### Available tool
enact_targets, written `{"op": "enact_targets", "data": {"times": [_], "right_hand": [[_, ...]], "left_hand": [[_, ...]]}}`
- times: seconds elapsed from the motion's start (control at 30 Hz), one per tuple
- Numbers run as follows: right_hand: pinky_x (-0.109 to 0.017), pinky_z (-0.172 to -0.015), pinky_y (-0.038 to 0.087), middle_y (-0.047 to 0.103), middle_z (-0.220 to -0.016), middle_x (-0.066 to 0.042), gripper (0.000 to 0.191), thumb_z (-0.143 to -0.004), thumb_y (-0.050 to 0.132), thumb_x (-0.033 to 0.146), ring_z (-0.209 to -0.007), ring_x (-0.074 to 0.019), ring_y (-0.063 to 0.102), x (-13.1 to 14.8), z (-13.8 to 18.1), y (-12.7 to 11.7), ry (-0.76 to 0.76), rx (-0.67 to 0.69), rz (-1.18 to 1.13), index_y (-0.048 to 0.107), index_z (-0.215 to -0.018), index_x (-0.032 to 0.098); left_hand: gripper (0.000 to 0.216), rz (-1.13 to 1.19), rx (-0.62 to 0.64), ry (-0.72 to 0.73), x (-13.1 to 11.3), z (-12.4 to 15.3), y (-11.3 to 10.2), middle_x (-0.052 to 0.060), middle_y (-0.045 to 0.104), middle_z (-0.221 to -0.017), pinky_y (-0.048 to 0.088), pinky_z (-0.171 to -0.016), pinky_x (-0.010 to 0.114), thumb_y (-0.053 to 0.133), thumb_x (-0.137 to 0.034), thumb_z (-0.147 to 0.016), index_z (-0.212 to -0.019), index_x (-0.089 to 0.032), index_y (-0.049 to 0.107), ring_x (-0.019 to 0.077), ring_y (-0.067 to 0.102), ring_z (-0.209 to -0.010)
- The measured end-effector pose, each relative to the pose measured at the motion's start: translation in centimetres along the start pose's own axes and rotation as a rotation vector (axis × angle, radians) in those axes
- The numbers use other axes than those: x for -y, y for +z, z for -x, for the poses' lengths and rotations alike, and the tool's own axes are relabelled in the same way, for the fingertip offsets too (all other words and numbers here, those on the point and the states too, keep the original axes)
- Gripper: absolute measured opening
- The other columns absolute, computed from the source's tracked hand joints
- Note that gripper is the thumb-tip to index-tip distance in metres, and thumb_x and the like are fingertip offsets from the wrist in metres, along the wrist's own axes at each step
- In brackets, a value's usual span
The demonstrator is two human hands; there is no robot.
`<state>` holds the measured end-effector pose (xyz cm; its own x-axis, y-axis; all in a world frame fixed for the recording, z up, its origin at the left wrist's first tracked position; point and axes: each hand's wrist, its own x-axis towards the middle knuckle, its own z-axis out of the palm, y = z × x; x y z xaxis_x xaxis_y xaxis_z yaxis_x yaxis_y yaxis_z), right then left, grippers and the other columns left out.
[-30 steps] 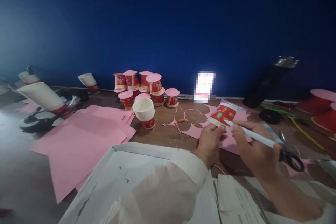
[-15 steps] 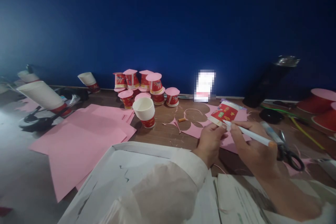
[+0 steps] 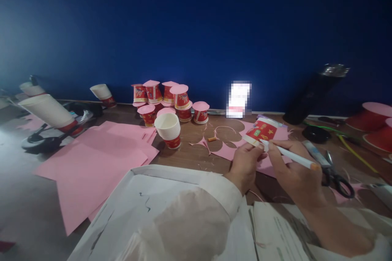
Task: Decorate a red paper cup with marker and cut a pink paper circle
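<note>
My left hand [image 3: 245, 162] grips a small red paper cup [image 3: 261, 131], held upside down and tilted on a pink paper sheet [image 3: 271, 163] that has round holes cut in it. My right hand [image 3: 292, 169] pinches a white pen [image 3: 290, 154] whose tip touches the cup's rim. Both hands are closed around what they hold. Scissors [image 3: 332, 170] lie just right of my right hand.
A stack of white cups [image 3: 169, 131] stands on the wooden table [image 3: 190, 153], with a pile of pink-capped red cups [image 3: 171, 100] behind. Pink sheets [image 3: 101, 159] lie at left, white papers [image 3: 171, 208] in front. A dark bottle [image 3: 315, 91] and larger red cups [image 3: 372, 124] are at right.
The cup and both hands have shifted only slightly; the pen tip stays at the cup's rim.
</note>
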<state>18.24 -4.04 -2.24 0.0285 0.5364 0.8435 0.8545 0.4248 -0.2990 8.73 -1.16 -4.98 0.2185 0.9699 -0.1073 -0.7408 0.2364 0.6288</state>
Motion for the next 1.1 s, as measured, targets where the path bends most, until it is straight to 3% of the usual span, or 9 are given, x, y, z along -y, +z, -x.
{"op": "enact_targets", "data": {"times": [0.57,1.1], "right_hand": [[-0.032,-0.072,0.054,0.073,-0.084,-0.007,0.005,-0.093,0.063,0.025,-0.077,-0.0210,0.070,0.1,-0.2,-0.2,-0.046,0.000,0.013,0.065,-0.094,0.020],[-0.030,-0.069,0.054,0.073,-0.081,-0.006,0.010,-0.094,0.062,0.027,-0.074,-0.0195,0.070,0.0,-0.1,-0.1,-0.056,-0.011,0.049,0.066,-0.092,0.019]], "left_hand": [[0.044,0.109,-0.001,-0.022,-0.8,0.4,0.5,0.004,0.068,-0.085,0.043,-0.086,0.029,0.093,-0.036,-0.048,-0.080,-0.014,0.072,0.0134,0.058,-0.080],[0.031,0.151,-0.009,-0.022,-1.2,0.8,0.7,0.005,0.069,-0.084,0.045,-0.085,0.028,0.088,-0.028,-0.057,-0.081,-0.015,0.073,0.0130,0.061,-0.078]]}}
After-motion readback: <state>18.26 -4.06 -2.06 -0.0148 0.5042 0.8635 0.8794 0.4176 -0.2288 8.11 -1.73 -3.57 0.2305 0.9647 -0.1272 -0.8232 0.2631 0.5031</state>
